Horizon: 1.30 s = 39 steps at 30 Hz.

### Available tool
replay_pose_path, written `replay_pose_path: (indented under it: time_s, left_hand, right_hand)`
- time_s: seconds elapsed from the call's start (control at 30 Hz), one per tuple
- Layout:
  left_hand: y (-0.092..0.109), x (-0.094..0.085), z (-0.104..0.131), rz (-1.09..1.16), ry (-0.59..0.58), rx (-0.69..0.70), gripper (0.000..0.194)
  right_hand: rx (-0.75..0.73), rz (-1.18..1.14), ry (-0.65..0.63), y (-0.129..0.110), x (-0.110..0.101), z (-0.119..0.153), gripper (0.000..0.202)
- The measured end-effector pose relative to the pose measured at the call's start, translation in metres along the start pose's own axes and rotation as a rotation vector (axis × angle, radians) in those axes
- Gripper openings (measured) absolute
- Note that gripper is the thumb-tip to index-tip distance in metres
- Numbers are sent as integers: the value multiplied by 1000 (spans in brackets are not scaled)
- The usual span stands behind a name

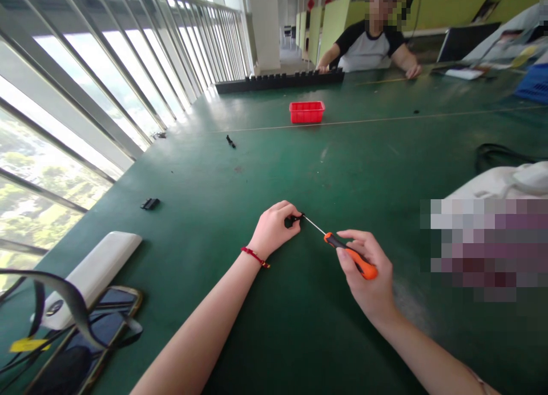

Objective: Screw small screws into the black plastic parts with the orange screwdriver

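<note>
Right hand (372, 272), angled in from the lower right, grips an orange-and-black-handled screwdriver (358, 262) between thumb and fingers, its thin metal shaft (314, 225) reaching the small black part (293, 220) pinched by the outstretched left hand (274, 229) over the green tabletop (257, 172); beyond sits a red rectangular plastic bin (306, 116).

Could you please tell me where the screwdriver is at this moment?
In the head view, just right of centre, the screwdriver is in the right hand, its tip pointing at the small black part in the left hand.
</note>
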<state>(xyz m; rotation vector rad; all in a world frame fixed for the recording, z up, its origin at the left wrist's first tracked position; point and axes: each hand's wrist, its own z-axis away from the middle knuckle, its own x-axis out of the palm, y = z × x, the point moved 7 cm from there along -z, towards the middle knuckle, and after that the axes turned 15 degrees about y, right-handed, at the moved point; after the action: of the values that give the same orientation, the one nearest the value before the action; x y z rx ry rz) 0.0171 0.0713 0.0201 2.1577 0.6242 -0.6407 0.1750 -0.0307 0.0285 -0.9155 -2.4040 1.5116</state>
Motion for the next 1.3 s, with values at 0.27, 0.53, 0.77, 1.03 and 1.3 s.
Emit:
replay_pose_path:
  time_s: [0.27, 0.53, 0.77, 1.03, 1.3]
  left_hand:
    - [2, 0, -1, -25, -22, 59, 13]
    - [3, -1, -3, -24, -28, 68, 12]
    - [4, -1, -3, -32, -20, 96, 12]
    - [7, 1, -3, -64, -35, 148, 13]
    - [5, 3, -5, -40, -26, 172, 11]
  right_hand:
    - [-24, -31, 6, -1, -1, -1, 28]
    - [-50, -69, 71, -4, -5, -5, 35]
    - [-73, -71, 97, -6, -6, -4, 30]
    - [-15, -41, 64, -1, 0, -4, 17]
    - [65, -87, 44, 5, 3, -6, 17]
